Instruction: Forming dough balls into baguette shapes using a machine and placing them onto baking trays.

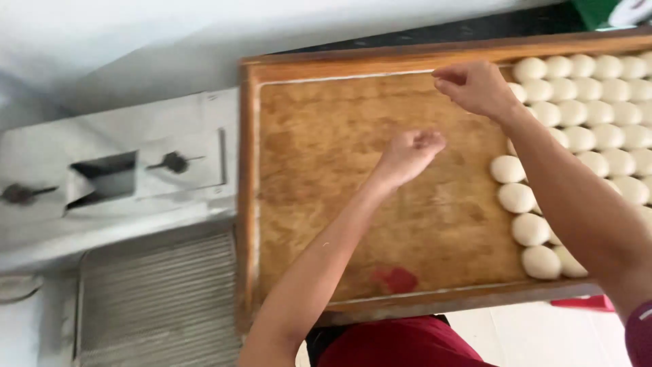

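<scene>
A wooden tray (380, 204) fills the middle and right of the frame, its long side running left to right. Rows of dough balls (598, 102) lie on its right part, reaching the right edge of the frame; a column of them (523, 217) runs down toward the lower right. The left and middle of the tray bed lie bare. The left hand (411, 153) hovers over the bare middle, the right hand (475, 88) above it near the tray's upper rim, just beside the nearest dough balls. Left of the tray stands a metal machine (122, 177), and below that, at the lower left, a ridged rack (159, 299).
</scene>
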